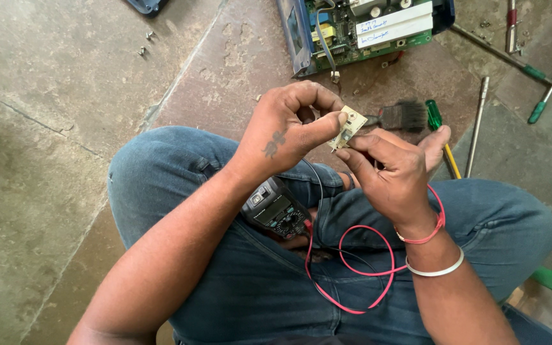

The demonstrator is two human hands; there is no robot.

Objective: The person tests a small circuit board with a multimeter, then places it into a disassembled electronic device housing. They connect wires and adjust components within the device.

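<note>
My left hand [289,128] pinches a small pale circuit board [348,126] between thumb and fingers, above my crossed legs in blue jeans. My right hand [394,169] meets it from the right, fingertips on the board's lower edge, apparently holding a thin probe against it. A black digital multimeter [275,209] rests in my lap under my left wrist. Its red lead [352,271] and a black lead loop over my thighs. A red thread and a white bangle circle my right wrist.
An opened blue device with a green circuit board [368,29] lies on the stone floor ahead. A black brush [400,116], a green-handled screwdriver [437,121], long metal rods [477,124] and more screwdrivers [547,86] lie to the right. Loose screws [143,48] sit far left.
</note>
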